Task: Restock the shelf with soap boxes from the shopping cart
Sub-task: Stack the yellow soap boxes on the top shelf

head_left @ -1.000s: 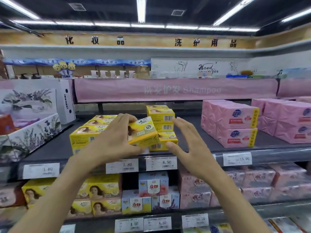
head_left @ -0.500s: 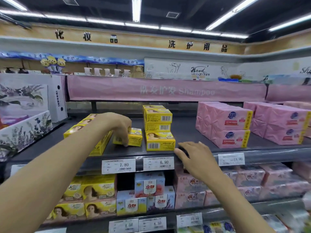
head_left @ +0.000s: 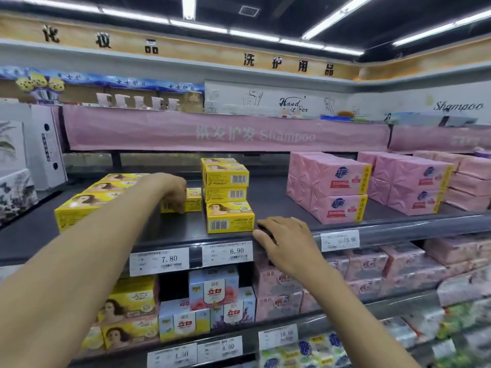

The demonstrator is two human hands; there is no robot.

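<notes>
Soap box (head_left: 195,203) seems light and stiff; left hand (head_left: 172,189) grips it from above. Right hand (head_left: 288,243) rests loose on the shelf (head_left: 276,203) front edge.

Left grip (head_left: 174,192) holds soap box (head_left: 195,201) on shelf (head_left: 279,203) — right grip (head_left: 287,243) on edge.

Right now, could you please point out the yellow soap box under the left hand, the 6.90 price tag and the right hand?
yellow soap box (head_left: 194,201), head view, its exposed right end.
6.90 price tag (head_left: 228,253), head view, middle of the label.
right hand (head_left: 288,244), head view, back of the hand.
</notes>
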